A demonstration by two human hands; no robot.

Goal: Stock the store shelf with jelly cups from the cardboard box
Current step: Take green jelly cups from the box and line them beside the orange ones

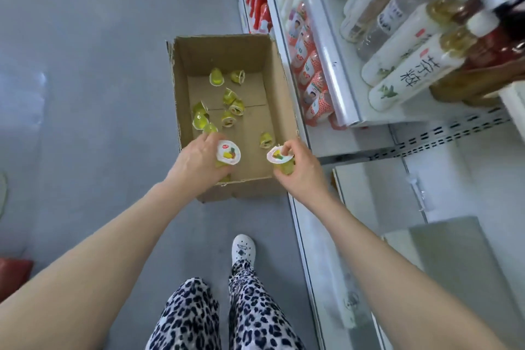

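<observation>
Both hands are busy on my feed: the left hand (196, 162) has its fingers curled round a jelly cup (229, 153), lid turned up toward the camera. The right hand (301, 167) pinches a second jelly cup (279, 157) between thumb and fingers. The two cups are apart, with bare cardboard showing between them.

Under them I see a smooth grey floor (99, 37), and a white store shelf (335, 88) runs along the right side of the aisle. The cardboard box (255, 189) sits open on that floor, its right wall just beside the shelf base. Both hands hover over the near end of the box, the left at its near-left corner and the right at its near-right corner, close to the shelf.

The loose cups (228, 118) lie scattered on the box floor beyond the hands, most tipped on their sides. I count nine. A sliver of yellow under the left hand may be a tenth, though I cannot tell. With the two held, that makes eleven I am sure of.

On the shelf, tall white-labelled bottles (409, 71) fill the upper tier, red-and-white bottles (312, 85) the tier below, and red bottles (257, 3) stand farther down the aisle. One white shoe (243, 248) and leopard-print trousers (199, 321) show at the bottom edge
</observation>
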